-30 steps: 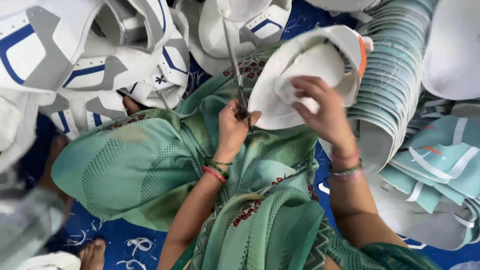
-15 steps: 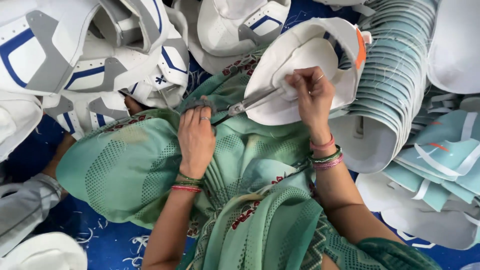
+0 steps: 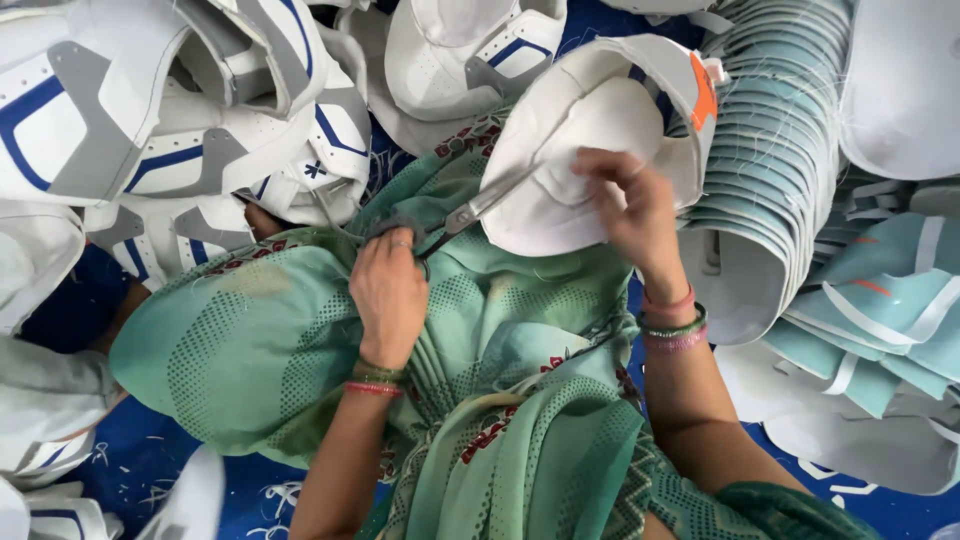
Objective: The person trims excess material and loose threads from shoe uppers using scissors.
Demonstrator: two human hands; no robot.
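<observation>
We see two hands at work over a lap draped in green patterned cloth (image 3: 300,340). The left hand (image 3: 388,295), left of centre, is closed around the handles of one pair of scissors (image 3: 470,212); its blades run up and to the right and end against the white shoe upper (image 3: 590,140). The right hand (image 3: 630,205), right of centre, grips that upper, fingers curled over its inner face. The piece sits in the upper middle of the frame and carries one orange tab (image 3: 703,92) at its upper right edge.

Each wrist wears a few bangles; we cannot count them exactly.

In the upper left lies a heap of white uppers with blue and grey panels (image 3: 150,130); we make out about six, overlapping. One more white upper (image 3: 450,50) lies at the top centre. On the right stands one long nested stack of pale teal pieces (image 3: 770,170), too many and too tightly packed to count. Loose teal and white pieces (image 3: 880,310) spread at the right edge over a blue floor (image 3: 140,460) strewn with thread scraps.
</observation>
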